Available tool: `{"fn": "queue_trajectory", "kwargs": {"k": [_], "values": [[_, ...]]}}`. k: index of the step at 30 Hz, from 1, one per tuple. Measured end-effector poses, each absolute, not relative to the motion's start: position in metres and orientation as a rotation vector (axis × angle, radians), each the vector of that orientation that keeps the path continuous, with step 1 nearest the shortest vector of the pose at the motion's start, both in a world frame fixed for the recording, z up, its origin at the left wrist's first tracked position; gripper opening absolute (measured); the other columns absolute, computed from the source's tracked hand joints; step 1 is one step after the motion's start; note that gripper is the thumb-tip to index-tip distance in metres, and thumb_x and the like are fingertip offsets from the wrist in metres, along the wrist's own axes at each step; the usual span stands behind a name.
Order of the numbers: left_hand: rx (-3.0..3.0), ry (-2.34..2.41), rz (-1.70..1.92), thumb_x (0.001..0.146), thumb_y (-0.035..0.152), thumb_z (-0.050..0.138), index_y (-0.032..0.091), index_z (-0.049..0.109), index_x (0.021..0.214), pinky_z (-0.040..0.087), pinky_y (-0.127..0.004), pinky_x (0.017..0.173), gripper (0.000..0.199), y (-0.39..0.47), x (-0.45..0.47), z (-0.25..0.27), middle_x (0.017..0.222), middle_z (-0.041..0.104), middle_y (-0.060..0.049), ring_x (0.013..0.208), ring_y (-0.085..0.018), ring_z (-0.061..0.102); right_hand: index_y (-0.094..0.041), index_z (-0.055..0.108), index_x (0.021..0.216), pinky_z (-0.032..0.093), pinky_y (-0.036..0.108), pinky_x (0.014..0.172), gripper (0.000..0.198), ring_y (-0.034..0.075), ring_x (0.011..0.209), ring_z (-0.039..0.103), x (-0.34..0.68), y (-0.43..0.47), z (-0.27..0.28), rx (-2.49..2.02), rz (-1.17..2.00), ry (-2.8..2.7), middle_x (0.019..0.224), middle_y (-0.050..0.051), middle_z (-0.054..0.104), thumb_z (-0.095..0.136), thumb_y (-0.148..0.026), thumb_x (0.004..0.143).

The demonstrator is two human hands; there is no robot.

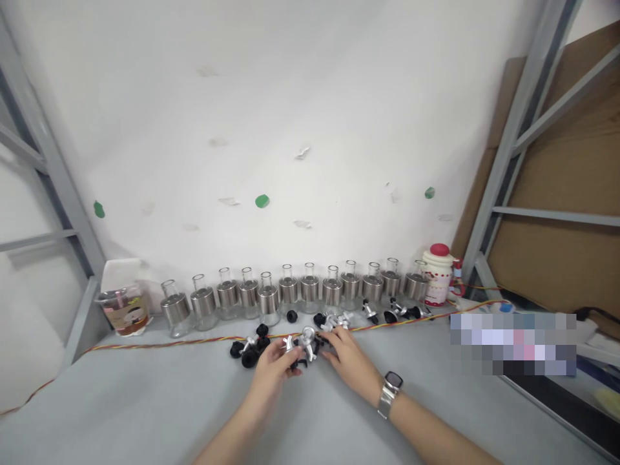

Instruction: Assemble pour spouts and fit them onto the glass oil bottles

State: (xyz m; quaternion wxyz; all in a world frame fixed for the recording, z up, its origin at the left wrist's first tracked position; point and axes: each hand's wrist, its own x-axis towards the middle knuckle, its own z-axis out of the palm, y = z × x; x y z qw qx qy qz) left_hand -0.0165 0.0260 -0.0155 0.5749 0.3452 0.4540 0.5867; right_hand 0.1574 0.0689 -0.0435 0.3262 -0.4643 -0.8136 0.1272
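My left hand (272, 373) is closed around a silver-and-black pourer spout (289, 345), thumb on top. My right hand (349, 363), with a silver watch on its wrist, pinches at another silver-and-black pourer spout (309, 336) just to the right; its lower part is partly hidden by the fingers. Left of my hands lies a small heap of pourer spouts with black stoppers (248, 358). More silver spouts (343, 319) lie behind my right hand. A row of several glass bottles with metal sleeves (268, 299) stands upright and uncapped along the wall.
A twisted red-and-yellow wire (194, 342) crosses the grey table (159, 400). A plastic cup (126, 316) stands at the left, a white jar with a red lid (436, 278) at the right. Grey metal posts (504, 155) frame both sides. A blurred-out item (513, 342) lies at right.
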Motion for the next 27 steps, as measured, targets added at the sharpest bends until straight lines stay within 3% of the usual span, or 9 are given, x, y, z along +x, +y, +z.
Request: {"fn": "queue_trajectory", "kwargs": {"k": [7, 17, 22, 27], "values": [[0.796, 1.077, 1.364, 0.045, 0.031, 0.079, 0.013, 0.060, 0.076, 0.045, -0.024, 0.052, 0.040, 0.028, -0.016, -0.015, 0.070, 0.064, -0.005, 0.072, -0.020, 0.061, -0.019, 0.051, 0.078, 0.040, 0.031, 0.075, 0.008, 0.020, 0.083, 0.050, 0.155, 0.077, -0.051, -1.274, 0.365, -2.075, 0.086, 0.005, 0.052, 0.047, -0.012, 0.077], [0.792, 1.075, 1.346, 0.047, 0.030, 0.079, 0.014, 0.058, 0.077, 0.045, -0.025, 0.053, 0.039, 0.027, -0.017, -0.016, 0.076, 0.065, -0.007, 0.075, -0.021, 0.061, -0.019, 0.050, 0.078, 0.040, 0.032, 0.072, 0.008, 0.021, 0.081, 0.049, 0.159, 0.077, -0.048, -1.312, 0.298, -2.090, 0.084, 0.005, 0.052, 0.055, -0.025, 0.076], [0.796, 1.067, 1.341, 0.045, 0.030, 0.079, 0.014, 0.058, 0.077, 0.046, -0.025, 0.053, 0.041, 0.027, -0.016, -0.016, 0.073, 0.065, -0.005, 0.073, -0.020, 0.061, -0.019, 0.050, 0.074, 0.040, 0.031, 0.070, 0.005, 0.020, 0.078, 0.050, 0.156, 0.078, -0.050, -1.308, 0.308, -2.104, 0.082, 0.005, 0.053, 0.050, -0.016, 0.078], [0.800, 1.067, 1.341, 0.046, 0.030, 0.079, 0.013, 0.059, 0.077, 0.046, -0.026, 0.054, 0.041, 0.027, -0.017, -0.016, 0.074, 0.066, -0.007, 0.073, -0.021, 0.061, -0.020, 0.054, 0.079, 0.040, 0.030, 0.072, 0.007, 0.019, 0.079, 0.051, 0.163, 0.082, -0.050, -1.261, 0.327, -2.093, 0.084, 0.004, 0.054, 0.047, -0.019, 0.080]]}}
